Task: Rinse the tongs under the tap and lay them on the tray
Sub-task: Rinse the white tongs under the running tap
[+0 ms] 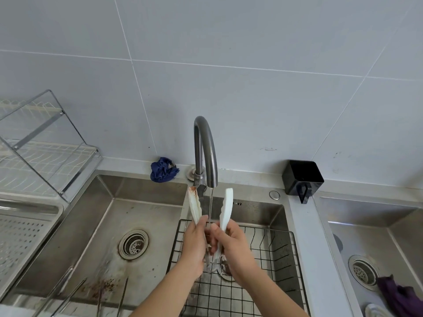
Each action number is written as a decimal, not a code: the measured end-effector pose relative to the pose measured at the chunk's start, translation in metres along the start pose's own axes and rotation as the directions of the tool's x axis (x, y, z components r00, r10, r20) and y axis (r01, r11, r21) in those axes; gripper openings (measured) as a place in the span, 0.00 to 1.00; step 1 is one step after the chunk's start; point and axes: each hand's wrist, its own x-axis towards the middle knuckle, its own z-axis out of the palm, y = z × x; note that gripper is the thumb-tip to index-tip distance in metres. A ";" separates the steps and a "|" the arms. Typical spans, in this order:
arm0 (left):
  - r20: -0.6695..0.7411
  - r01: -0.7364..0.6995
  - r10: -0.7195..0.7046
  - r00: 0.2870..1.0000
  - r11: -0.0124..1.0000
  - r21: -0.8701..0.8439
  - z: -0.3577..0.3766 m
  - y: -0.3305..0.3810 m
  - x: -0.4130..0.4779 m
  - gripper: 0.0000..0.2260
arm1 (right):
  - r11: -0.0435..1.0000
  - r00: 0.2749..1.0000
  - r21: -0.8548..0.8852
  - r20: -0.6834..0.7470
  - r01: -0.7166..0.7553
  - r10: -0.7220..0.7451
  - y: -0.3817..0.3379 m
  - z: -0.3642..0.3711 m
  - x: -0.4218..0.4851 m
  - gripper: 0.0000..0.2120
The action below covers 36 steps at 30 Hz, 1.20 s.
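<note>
Pale grey wall tiles back a grey counter with stainless steel sink basins set into it, and a curved dark metal tap drops a thin stream of water over the middle basin, where a black wire rack sits. Both hands hold a pair of white plastic tongs with scalloped tips upright over that rack, tips upward and spread to either side of the stream; the left tip carries a reddish-brown stain. The left hand has its grip closed around the left arm of the tongs, and the right hand is closed on the right arm, both low near the hinge end. The tongs look light and stiff, springy at the hinge, and likely slippery when wet, so a hold on the arms below the tips seems soundest. The stained tip is not in the water, so rinsing looks unfinished. A perforated steel tray lies at far left, well apart from the tongs, below a wire dish rack.
</note>
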 end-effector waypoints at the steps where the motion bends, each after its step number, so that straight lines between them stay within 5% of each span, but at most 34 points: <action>1: -0.020 -0.032 0.032 0.999 0.999 0.013 0.004 0.001 0.001 0.10 | 1.000 1.000 -0.008 -0.012 0.009 -0.009 -0.001 -0.002 -0.001 0.12; 6: -0.112 -0.087 0.092 0.989 0.995 0.044 0.015 0.015 0.014 0.10 | 0.999 0.997 -0.024 0.078 0.021 -0.019 -0.006 -0.011 -0.012 0.04; 9: -0.058 -0.018 0.019 0.998 1.000 0.023 0.016 0.016 0.017 0.12 | 0.990 0.986 -0.140 0.164 -0.008 0.031 -0.011 -0.013 -0.019 0.16; 12: 0.014 0.055 -0.055 0.998 0.998 0.031 0.008 0.009 0.014 0.13 | 0.982 0.994 -0.181 0.099 0.059 -0.042 -0.014 -0.022 -0.016 0.21; 16: 0.193 0.205 -0.200 0.961 0.979 -0.007 -0.011 0.005 0.010 0.17 | 0.989 0.991 -0.138 -0.130 -0.053 0.035 -0.012 -0.034 0.014 0.10; 19: 0.319 0.237 -0.216 0.923 0.971 -0.030 -0.021 0.006 0.008 0.20 | 0.955 0.993 -0.275 -0.064 -0.111 0.097 -0.008 -0.020 0.038 0.10; 22: 0.335 0.249 -0.235 0.913 0.969 0.001 -0.026 0.010 0.004 0.23 | 0.940 0.998 -0.336 -0.003 -0.054 0.056 -0.007 0.006 0.052 0.09; 26: 0.301 0.331 -0.296 0.906 0.941 -0.069 -0.035 0.017 0.004 0.26 | 0.915 0.988 -0.404 -0.147 -0.027 -0.036 -0.001 0.028 0.060 0.13; 29: 0.221 0.322 -0.307 0.926 0.946 -0.036 -0.043 0.017 0.002 0.19 | 0.955 0.990 -0.285 -0.132 -0.086 0.050 0.008 0.034 0.056 0.02; 32: 0.218 0.293 -0.278 0.936 0.955 -0.039 -0.048 0.016 -0.004 0.13 | 0.973 0.988 -0.169 -0.049 -0.155 0.149 0.009 0.034 0.052 0.06; 36: 0.227 0.253 -0.251 0.941 0.967 0.021 -0.045 0.014 -0.009 0.09 | 0.975 0.977 -0.141 -0.151 -0.169 0.148 0.003 0.037 0.058 0.16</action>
